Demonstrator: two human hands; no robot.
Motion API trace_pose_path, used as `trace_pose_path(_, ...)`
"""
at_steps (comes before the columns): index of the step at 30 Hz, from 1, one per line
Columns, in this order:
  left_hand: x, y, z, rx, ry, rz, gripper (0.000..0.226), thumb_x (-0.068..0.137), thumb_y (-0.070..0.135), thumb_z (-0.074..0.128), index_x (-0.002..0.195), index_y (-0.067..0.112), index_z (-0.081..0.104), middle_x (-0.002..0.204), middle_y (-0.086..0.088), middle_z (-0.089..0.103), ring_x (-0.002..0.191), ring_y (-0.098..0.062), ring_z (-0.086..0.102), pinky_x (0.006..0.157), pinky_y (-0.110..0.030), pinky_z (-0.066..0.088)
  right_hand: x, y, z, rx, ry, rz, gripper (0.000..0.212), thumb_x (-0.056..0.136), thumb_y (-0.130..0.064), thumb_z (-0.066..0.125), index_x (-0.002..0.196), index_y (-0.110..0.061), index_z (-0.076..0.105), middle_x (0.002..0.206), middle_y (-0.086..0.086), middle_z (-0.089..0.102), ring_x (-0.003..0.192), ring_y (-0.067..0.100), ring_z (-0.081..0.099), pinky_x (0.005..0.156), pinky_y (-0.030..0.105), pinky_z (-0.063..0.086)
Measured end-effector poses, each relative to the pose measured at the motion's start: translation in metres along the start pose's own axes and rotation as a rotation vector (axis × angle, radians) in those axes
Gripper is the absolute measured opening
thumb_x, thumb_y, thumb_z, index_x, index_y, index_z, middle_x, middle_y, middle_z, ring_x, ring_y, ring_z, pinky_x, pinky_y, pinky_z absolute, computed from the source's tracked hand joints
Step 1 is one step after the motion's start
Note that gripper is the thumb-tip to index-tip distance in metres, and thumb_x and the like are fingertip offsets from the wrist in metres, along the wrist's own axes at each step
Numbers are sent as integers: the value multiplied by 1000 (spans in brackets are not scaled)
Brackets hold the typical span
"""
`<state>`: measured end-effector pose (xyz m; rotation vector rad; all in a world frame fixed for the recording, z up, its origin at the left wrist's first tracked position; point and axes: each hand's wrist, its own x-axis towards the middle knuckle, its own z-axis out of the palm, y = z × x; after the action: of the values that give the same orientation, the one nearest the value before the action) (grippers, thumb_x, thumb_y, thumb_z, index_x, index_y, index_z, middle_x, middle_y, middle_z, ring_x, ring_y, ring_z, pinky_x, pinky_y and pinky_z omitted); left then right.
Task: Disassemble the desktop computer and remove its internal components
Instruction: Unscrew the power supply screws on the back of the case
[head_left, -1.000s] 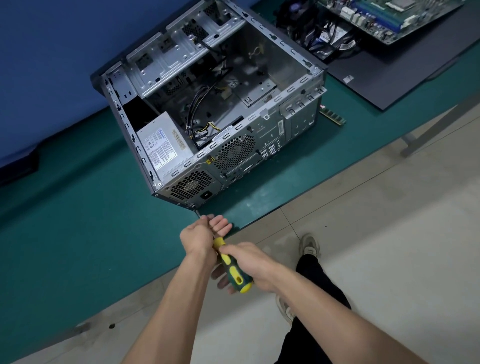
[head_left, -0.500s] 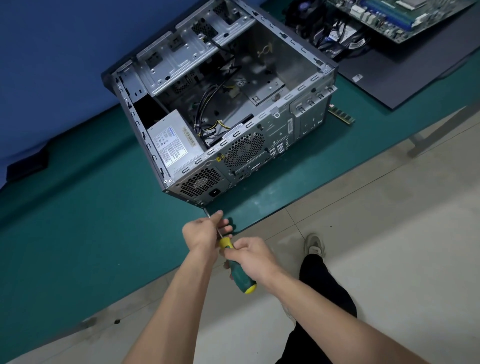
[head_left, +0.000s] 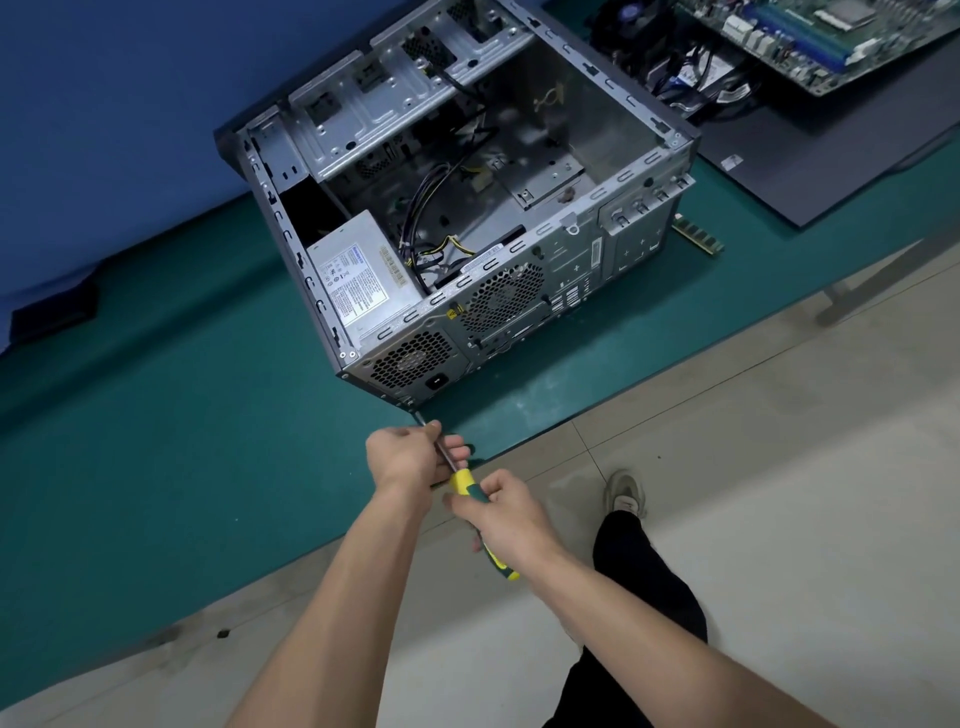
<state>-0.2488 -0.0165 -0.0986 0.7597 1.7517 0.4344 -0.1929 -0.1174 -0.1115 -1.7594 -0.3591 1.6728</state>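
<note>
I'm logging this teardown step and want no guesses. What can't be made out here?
Head view only:
- Screwdriver tip and the screw: too small, at the case bottom corner.
- Power supply label text: too small.
- Motherboard: cut off by the top edge.
- Left hand fingers partly hide the shaft.

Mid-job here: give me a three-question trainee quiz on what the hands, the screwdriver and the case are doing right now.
1. True or false: the power supply is out of the case.
2. Which hand grips the screwdriver handle? A) left hand B) right hand
3. Fill in: the screwdriver tip meets the case's rear bottom ___.

Key: 1 false, it sits in the rear corner. 2 B; the left hand holds the shaft. 3 corner.
</note>
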Motion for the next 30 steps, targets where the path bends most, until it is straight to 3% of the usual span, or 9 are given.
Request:
trace_pose_path(4,3,-4,3,-21,-26,11,19,98,3,38,85,-3,51,72,-21,62,41,-20,63,41,-28,54,3,-2,-5,16,-175,52,24,93,-37,51,87,-15,56,80,1,68,52,15,60,62,26,44)
trace_pose_path(6,6,-4,0,83,-24,29,18,96,3,42,83,-1,53,70,-18,65,44,-22,63,42,-29,54,7,2,-4,9,-80,-10,20,91,-29,56,76,-15,54,74,2,65,53,17,58,62,28,44)
trace_pose_path(10,7,-2,-2,219,-7,69,13,90,2,55,78,-2,58,62,-13,66,45,-23,62,46,-30,55,10,4,3,-153,168,-61,29,77,-36,69,70,-24,44,61,-9,52,58,15,48,54,29,33)
trace_pose_path(13,8,1,3,65,26,60,6,91,-1,48,93,-1,53,76,-14,65,57,-24,63,58,-35,56,7,4,5,-417,277,-153,27,84,-40,64,80,-28,40,78,-9,56,72,18,54,56,30,33)
trace_pose_path(17,19,6,9,-143,121,79,4,91,4,51,87,4,51,81,-13,64,60,-21,63,63,-33,53,1,-2,-1,-802,423,-396,27,92,-40,53,108,-19,47,109,0,54,100,22,53,74,33,38)
trace_pose_path(20,23,6,15,-279,162,27,5,91,6,55,91,2,51,76,-13,64,54,-19,65,60,-34,55,2,-4,-7,-874,394,-446,34,98,-39,39,116,-14,52,110,3,49,103,23,49,84,33,36)
trace_pose_path(22,24,5,18,-341,193,26,11,91,3,55,80,3,50,78,-16,65,49,-17,65,59,-34,55,3,-3,-11,-900,360,-457,34,99,-37,36,117,-14,53,109,3,48,102,23,47,83,32,34)
trace_pose_path(25,26,2,21,-377,212,38,18,92,2,51,74,6,49,80,-19,65,49,-19,66,63,-37,56,6,-1,-18,-919,347,-466,32,98,-38,40,119,-17,53,109,1,46,103,21,46,85,31,35)
trace_pose_path(30,20,6,26,-451,161,23,11,94,2,43,87,0,52,84,-23,65,53,-22,67,58,-32,56,10,-5,-38,-943,360,-473,32,96,-38,45,118,-17,54,108,0,48,104,20,46,84,30,36)
